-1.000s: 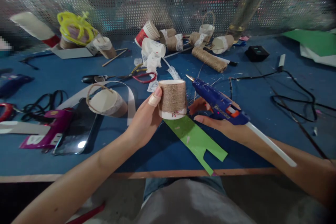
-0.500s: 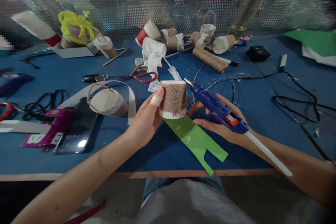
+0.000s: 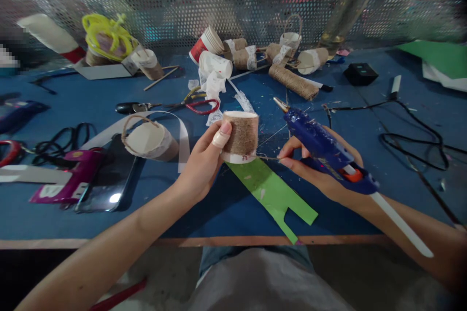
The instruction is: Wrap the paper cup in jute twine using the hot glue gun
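My left hand (image 3: 206,165), a bandage on its thumb, grips a small paper cup (image 3: 241,135) wrapped in brown twine, with a white band bare at the bottom. From the cup's lower right a strand of twine (image 3: 268,158) runs taut to the thumb and fingertip of my right hand (image 3: 317,167). That same hand also holds a blue glue gun (image 3: 317,138), its metal nozzle pointing up and left, apart from the cup. A white glue stick (image 3: 401,226) sticks out of the gun's back. Below the cup lies a green cut-out strip (image 3: 273,194).
A handled cup (image 3: 151,141), a phone (image 3: 105,180) and a purple glue gun (image 3: 73,175) lie to the left. Red-handled scissors (image 3: 202,106) and lace (image 3: 215,87) are behind the cup. Twine-wrapped cups (image 3: 244,58) and a twine roll (image 3: 294,82) lie farther back; a black cord (image 3: 412,129) curls at right.
My right hand and the glue gun have moved right, away from the cup. The twine between the cup and my right fingertips is now drawn out straight. My left hand stays nearly still.
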`<state>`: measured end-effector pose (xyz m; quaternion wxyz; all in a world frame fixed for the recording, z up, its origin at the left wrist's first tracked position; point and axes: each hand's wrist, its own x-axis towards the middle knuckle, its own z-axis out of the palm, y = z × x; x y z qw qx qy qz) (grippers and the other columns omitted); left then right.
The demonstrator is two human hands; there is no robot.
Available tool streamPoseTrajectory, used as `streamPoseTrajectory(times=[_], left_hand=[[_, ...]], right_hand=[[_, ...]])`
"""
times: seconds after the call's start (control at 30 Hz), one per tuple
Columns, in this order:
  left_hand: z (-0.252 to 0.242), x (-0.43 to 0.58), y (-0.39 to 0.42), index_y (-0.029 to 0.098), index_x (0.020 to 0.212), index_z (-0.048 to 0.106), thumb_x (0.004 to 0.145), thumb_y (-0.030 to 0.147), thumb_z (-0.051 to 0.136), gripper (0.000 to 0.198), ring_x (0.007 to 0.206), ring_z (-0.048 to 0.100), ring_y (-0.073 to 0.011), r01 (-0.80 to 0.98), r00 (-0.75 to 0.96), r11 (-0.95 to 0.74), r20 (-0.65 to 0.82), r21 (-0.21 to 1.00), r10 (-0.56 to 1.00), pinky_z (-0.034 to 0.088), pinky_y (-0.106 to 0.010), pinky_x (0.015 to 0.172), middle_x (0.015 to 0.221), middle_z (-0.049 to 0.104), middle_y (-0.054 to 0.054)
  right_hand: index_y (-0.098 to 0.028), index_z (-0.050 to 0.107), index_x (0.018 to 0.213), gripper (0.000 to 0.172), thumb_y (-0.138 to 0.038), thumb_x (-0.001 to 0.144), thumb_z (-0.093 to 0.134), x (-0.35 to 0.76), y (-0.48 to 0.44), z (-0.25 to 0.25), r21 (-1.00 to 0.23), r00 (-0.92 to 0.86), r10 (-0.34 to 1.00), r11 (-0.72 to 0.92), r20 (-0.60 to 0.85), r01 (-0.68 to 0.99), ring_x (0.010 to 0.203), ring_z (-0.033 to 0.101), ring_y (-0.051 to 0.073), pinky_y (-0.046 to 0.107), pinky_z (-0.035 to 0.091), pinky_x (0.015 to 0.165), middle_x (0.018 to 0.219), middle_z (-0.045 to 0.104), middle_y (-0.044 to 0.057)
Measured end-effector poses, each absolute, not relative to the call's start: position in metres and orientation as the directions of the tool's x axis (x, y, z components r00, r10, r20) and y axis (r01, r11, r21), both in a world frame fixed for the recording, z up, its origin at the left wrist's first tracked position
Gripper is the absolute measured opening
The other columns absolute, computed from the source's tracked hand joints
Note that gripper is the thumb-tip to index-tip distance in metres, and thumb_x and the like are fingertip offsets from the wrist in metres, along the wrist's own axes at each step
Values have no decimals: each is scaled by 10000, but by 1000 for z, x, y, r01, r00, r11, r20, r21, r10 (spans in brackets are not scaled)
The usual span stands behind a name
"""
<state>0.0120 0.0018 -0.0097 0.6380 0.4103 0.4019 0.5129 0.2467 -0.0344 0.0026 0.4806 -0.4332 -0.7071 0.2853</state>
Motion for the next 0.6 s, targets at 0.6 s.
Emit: streamPoseTrajectory(times=[0.6], left_hand=[[-6,9,1,259,1170,739,932,539,677,373,1175,662,-259,-169,120,72,-52,983,991,519,-332,977,1180,758,-31]], right_hand=[[-270,615,865,210,-300,859,822,250,-30,-1,-930,-107,957,289,271,227,870,685,187,364,562,789,896,714,-8]])
